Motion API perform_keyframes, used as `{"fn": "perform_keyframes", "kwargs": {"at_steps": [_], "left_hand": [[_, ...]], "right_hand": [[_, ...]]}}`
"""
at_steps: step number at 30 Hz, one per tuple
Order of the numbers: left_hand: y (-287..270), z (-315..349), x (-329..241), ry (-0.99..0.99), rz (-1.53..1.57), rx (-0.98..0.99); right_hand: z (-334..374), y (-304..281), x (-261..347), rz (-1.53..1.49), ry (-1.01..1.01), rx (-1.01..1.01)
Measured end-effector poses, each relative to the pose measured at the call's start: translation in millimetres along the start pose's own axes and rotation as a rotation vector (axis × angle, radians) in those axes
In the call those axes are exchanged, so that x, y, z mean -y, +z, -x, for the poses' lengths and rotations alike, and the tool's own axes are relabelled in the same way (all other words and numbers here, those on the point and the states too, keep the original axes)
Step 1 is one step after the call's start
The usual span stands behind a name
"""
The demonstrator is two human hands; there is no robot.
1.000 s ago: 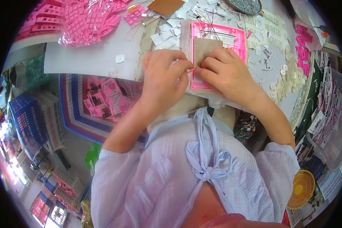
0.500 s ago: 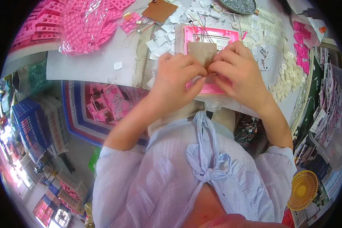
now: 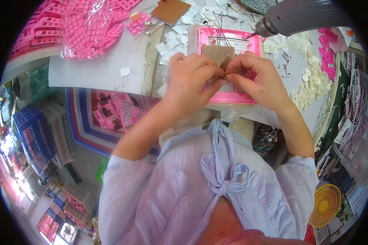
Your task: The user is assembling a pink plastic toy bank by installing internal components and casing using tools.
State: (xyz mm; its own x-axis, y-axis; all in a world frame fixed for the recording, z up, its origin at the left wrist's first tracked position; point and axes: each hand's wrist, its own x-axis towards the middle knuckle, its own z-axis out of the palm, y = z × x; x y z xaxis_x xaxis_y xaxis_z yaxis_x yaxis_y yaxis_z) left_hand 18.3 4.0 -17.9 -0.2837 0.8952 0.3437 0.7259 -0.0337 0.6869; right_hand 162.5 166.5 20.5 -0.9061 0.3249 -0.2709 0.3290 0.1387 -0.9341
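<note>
A pink plastic frame (image 3: pixel 229 97) lies on the worktable in front of me, with a brown square board (image 3: pixel 218 52) over its middle and thin wires sticking up at its far side. Above the frame's near half, my two hands meet at the fingertips. My right hand (image 3: pixel 259 79) pinches a thin brownish wire (image 3: pixel 230 73), which bends in a small loop. My left hand (image 3: pixel 190 79) is closed, thumb against fingers, beside the wire's end; what it grips is hidden. A grey electric screwdriver (image 3: pixel 292 20) hangs over the frame's far right corner, touching neither hand.
White paper pieces (image 3: pixel 171 43) and a loose brown board (image 3: pixel 170 10) lie left of the frame. Bagged pink parts (image 3: pixel 92 30) are at the far left. White discs (image 3: pixel 313 81) and a metal dish of screws (image 3: pixel 259 5) lie to the right. A striped bin (image 3: pixel 81 118) stands below the table's left edge.
The electric screwdriver has come into view at the upper right. My right fingers have shifted and opened out slightly, showing the looped wire; the left hand stays almost in place.
</note>
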Motion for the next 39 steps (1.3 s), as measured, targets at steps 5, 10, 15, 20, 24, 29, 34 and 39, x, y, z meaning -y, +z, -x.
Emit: {"fn": "perform_keyframes", "kwargs": {"at_steps": [5, 10, 15, 20, 24, 29, 34, 39], "left_hand": [[9, 0, -6, 0.031, -0.106, -0.066], [16, -4, -9, 0.003, -0.174, -0.117], [16, -3, -4, -0.007, -0.233, -0.121], [1, -3, -11, -0.063, -0.156, -0.097], [9, 0, -6, -0.051, -0.097, -0.13], [9, 1, -5, -0.06, -0.024, -0.123], [2, 0, -12, -0.243, 0.284, -0.016], [5, 3, -10, -0.236, 0.374, -0.052]], "right_hand": [[-2, -2, -1, -0.003, -0.013, 0.017], [-4, 0, -7, 0.034, -0.037, -0.013], [-2, 2, -6, -0.065, -0.014, -0.022], [-3, -1, -10, -0.121, -0.025, -0.03], [-3, 0, -7, -0.124, -0.017, -0.027], [-4, 3, -13, -0.098, -0.105, -0.086], [-4, 7, -10, 0.656, -0.692, -0.374], [18, 31, -14, 0.283, -0.441, -0.391]]}}
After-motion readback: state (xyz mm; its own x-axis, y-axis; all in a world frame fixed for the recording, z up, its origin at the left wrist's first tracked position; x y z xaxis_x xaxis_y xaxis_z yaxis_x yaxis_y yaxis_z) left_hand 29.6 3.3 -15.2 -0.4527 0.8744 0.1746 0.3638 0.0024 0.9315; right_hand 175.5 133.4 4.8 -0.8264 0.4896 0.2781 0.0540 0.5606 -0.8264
